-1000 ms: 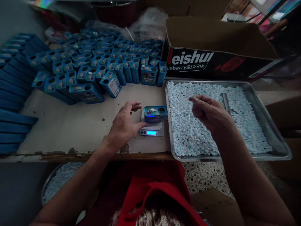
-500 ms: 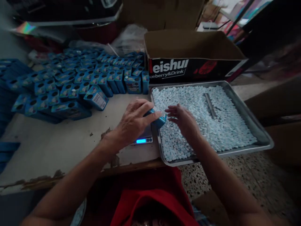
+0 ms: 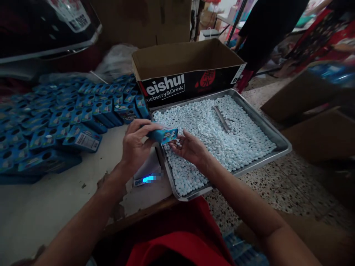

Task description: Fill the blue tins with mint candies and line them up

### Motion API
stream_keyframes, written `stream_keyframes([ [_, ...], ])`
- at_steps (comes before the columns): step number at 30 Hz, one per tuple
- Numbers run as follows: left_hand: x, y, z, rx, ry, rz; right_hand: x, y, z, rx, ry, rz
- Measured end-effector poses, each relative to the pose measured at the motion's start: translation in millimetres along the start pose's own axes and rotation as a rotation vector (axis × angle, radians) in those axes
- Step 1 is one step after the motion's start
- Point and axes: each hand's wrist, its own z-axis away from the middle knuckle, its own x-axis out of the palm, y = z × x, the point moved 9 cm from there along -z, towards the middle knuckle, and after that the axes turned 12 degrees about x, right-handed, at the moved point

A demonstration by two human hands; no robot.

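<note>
My left hand (image 3: 136, 143) grips a small blue candy box (image 3: 163, 136), tilted on its side above the left rim of the metal tray (image 3: 281, 146). The box's hole end faces my right hand (image 3: 192, 150). That hand is cupped palm up just below the box end, with a few pale candies (image 3: 178, 144) on its fingers. Loose white and pale-blue candies (image 3: 194, 114) fill the tray. Beneath my left hand a small digital scale (image 3: 146, 168) sits on the table, its display lit blue.
Many blue boxes (image 3: 85, 114) with round holes stand in rows on the left. A metal bar (image 3: 221, 119) lies on the candies. Behind the tray is an open black cardboard box (image 3: 191, 83). A person in dark clothing (image 3: 266, 33) stands at the back right; cardboard boxes (image 3: 302, 92) are at right.
The view has turned to the right. My left hand has tipped the blue box further toward my right hand, which has turned palm up under its end and now has candies on it.
</note>
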Motion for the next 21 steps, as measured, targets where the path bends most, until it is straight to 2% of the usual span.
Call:
stream_keyframes([
  [2, -3.8, -16.6, 20.7, -0.192, 0.064, 0.122, 1.2, 1.7, 0.0, 0.019, -0.017, 0.039],
  [5, -10.7, -37.0, 66.9, -0.526, 0.191, 0.317, 0.3, 1.8, -0.1, 0.015, -0.053, 0.093],
  [8, -16.2, -38.3, 110.4, -0.753, 0.262, 0.490, -3.5, -0.3, -0.7, -0.022, -0.073, 0.140],
  [11, -24.0, -27.5, 133.8, -0.835, 0.258, 0.544, -0.9, -6.9, 1.1, -0.123, -0.114, 0.233],
  [13, -26.7, -21.7, 143.0, -0.889, 0.213, 0.517, 3.8, -11.6, 3.8, -0.199, -0.129, 0.352],
  [16, -27.6, -18.3, 151.2, -0.942, 0.144, 0.459, 7.0, -22.7, 10.2, -0.322, -0.074, 0.517],
  [19, -29.1, -21.7, 153.4, -0.902, 0.149, 0.488, 7.5, -35.7, 20.5, -0.395, -0.034, 0.514],
  [21, -35.2, -26.4, 153.7, -0.847, 0.186, 0.526, 5.6, -37.6, 25.9, -0.342, -0.027, 0.431],
])
